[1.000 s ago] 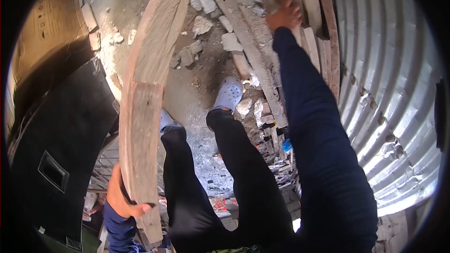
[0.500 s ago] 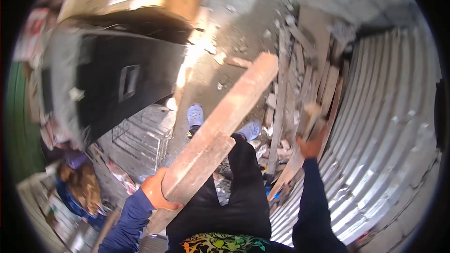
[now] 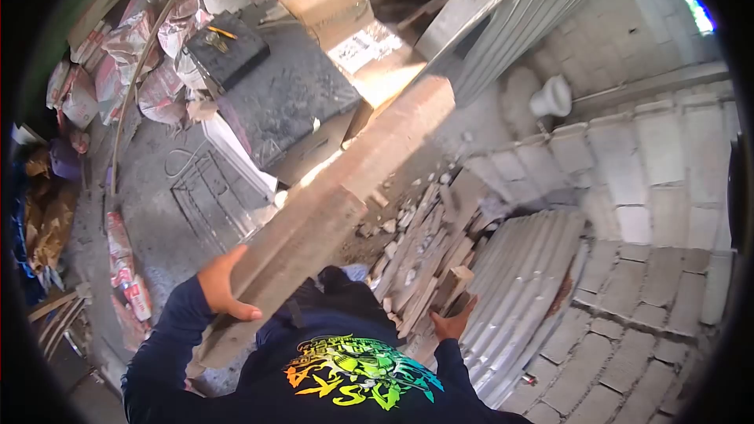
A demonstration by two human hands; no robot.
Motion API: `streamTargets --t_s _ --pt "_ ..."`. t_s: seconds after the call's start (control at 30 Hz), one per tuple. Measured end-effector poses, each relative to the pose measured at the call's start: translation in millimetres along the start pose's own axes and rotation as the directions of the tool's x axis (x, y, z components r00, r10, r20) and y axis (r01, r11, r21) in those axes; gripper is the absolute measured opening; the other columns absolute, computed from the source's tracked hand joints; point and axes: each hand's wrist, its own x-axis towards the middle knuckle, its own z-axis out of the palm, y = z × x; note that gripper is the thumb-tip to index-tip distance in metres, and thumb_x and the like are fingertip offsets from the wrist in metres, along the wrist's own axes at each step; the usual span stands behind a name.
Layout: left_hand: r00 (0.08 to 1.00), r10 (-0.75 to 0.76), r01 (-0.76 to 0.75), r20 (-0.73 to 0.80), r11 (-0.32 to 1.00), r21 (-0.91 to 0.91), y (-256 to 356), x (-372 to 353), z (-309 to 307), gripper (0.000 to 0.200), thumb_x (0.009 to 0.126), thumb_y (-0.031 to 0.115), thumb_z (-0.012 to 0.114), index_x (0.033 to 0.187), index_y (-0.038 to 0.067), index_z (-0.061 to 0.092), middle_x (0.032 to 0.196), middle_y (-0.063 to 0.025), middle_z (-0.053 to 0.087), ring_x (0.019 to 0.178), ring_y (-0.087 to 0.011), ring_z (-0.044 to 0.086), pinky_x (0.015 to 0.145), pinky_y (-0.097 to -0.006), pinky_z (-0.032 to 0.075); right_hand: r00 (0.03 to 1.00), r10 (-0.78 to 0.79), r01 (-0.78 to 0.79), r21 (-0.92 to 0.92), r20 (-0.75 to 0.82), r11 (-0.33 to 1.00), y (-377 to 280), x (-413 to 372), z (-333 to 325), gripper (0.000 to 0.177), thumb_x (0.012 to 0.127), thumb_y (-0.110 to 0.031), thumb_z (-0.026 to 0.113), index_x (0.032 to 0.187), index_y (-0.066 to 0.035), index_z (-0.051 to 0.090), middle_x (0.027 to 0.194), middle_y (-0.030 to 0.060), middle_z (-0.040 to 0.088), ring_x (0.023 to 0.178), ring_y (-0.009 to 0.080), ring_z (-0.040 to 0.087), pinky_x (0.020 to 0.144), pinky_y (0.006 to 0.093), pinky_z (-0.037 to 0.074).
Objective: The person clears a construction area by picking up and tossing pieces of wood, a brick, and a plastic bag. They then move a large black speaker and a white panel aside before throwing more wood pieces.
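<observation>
My left hand (image 3: pixel 224 286) is wrapped round the near end of two thick wooden beams, thumb on top. The longer beam (image 3: pixel 400 129) slants up and away to the right; the shorter beam (image 3: pixel 306 239) lies along its near side. Down to the right, my right hand (image 3: pixel 453 320) is open, its thumb and fingers apart, beside a short wooden block (image 3: pixel 454 281) on the scrap wood pile (image 3: pixel 416 255). Whether its fingers touch the block is not clear.
Corrugated metal sheets (image 3: pixel 518 275) lie right of the pile, beside a concrete block wall (image 3: pixel 652 298). Ahead are a black panel (image 3: pixel 287 71) and a cardboard box (image 3: pixel 326 4). A wire rack (image 3: pixel 216 196) and paper sacks (image 3: pixel 161 94) are on the left.
The view has shifted, bringing in more of the block wall and the sacks. My left hand still grips the beams. My right hand appears lower and closer to the short block.
</observation>
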Motion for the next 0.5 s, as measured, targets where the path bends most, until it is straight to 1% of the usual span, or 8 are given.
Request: streamTargets --t_s 0.03,0.1,0.17,0.23,0.3,0.37,0.43,0.5 --pt "0.999 0.032 -0.032 -0.01 0.999 -0.015 0 -12 -18 0.117 0.045 0.052 0.083 0.13 -0.012 0.032 0.127 -0.0294 0.043 0.121 -0.0369 0.043 0.103 -0.0363 0.032 0.999 -0.023 0.022 -0.009 -0.028 1.0 -29 4 -8 0.127 0.047 -0.021 0.081 0.143 -0.005 0.001 0.139 0.0233 0.032 0.126 0.0357 0.036 0.106 0.0353 0.03" --pt "0.977 0.092 -0.113 -0.19 0.988 -0.104 -1 -39 -54 0.118 0.043 0.049 0.084 0.13 -0.012 0.032 0.125 -0.0279 0.046 0.12 -0.0341 0.044 0.101 -0.0347 0.032 0.987 -0.122 0.124 0.011 -0.107 0.992 -82 12 -13 0.126 0.048 -0.021 0.083 0.144 -0.008 0.002 0.136 0.0234 0.034 0.125 0.0355 0.038 0.103 0.037 0.033" --pt "0.959 0.064 -0.107 -0.276 0.984 -0.144 -15 -64 -77 0.121 0.039 0.048 0.085 0.13 -0.012 0.032 0.123 -0.0267 0.048 0.119 -0.0323 0.046 0.1 -0.0338 0.033 0.96 -0.224 0.228 0.005 -0.167 0.974 -126 25 -16 0.126 0.049 -0.018 0.083 0.144 -0.009 0.0 0.133 0.0228 0.037 0.123 0.0356 0.039 0.102 0.0392 0.034" --pt "0.907 0.094 -0.202 -0.411 0.953 -0.227 -46 -83 -92 0.123 0.037 0.049 0.084 0.129 -0.014 0.032 0.121 -0.0269 0.049 0.117 -0.0328 0.047 0.099 -0.034 0.034 0.857 -0.427 0.453 0.029 -0.288 0.891 -188 36 -20 0.126 0.051 -0.018 0.083 0.144 -0.007 -0.001 0.134 0.0212 0.036 0.122 0.035 0.04 0.102 0.0405 0.034" --pt "0.873 0.082 -0.208 -0.48 0.954 -0.214 -71 -103 -96 0.126 0.035 0.052 0.083 0.129 -0.015 0.031 0.121 -0.0273 0.048 0.117 -0.0331 0.047 0.1 -0.0353 0.033 0.825 -0.49 0.531 0.09 -0.282 0.842 -251 41 -28 0.125 0.051 -0.017 0.084 0.143 -0.005 -0.001 0.136 0.0205 0.033 0.123 0.0343 0.039 0.102 0.0407 0.033" --pt "0.748 0.043 -0.126 -0.662 0.989 -0.077 -94 -121 -95 0.127 0.037 0.054 0.083 0.129 -0.016 0.03 0.122 -0.028 0.047 0.118 -0.0336 0.046 0.1 -0.0363 0.033 0.792 -0.544 0.595 0.151 -0.279 0.789 -315 48 -34 0.125 0.052 -0.016 0.084 0.143 -0.004 0.0 0.138 0.0198 0.03 0.124 0.0336 0.038 0.103 0.0408 0.033" --pt "0.705 0.064 -0.141 -0.706 0.989 -0.051 -122 -129 -85 0.124 0.039 0.054 0.082 0.129 -0.014 0.032 0.121 -0.0251 0.048 0.116 -0.0315 0.047 0.1 -0.0367 0.034 0.701 -0.646 0.712 0.262 -0.3 0.651 -372 58 -34 0.128 0.048 -0.009 0.084 0.143 -0.004 -0.001 0.139 0.0191 0.026 0.122 0.0287 0.038 0.1 0.0386 0.035" --pt "0.704 0.016 -0.283 -0.71 0.923 -0.26 -121 -131 -83 0.118 0.042 0.052 0.083 0.128 -0.011 0.033 0.12 -0.0199 0.049 0.113 -0.0282 0.049 0.098 -0.0357 0.035 0.565 -0.771 0.82 0.093 -0.292 0.565 -414 82 -37 0.13 0.046 -0.013 0.086 0.143 -0.003 0.001 0.139 0.0188 0.026 0.123 0.0272 0.035 0.101 0.0395 0.033"
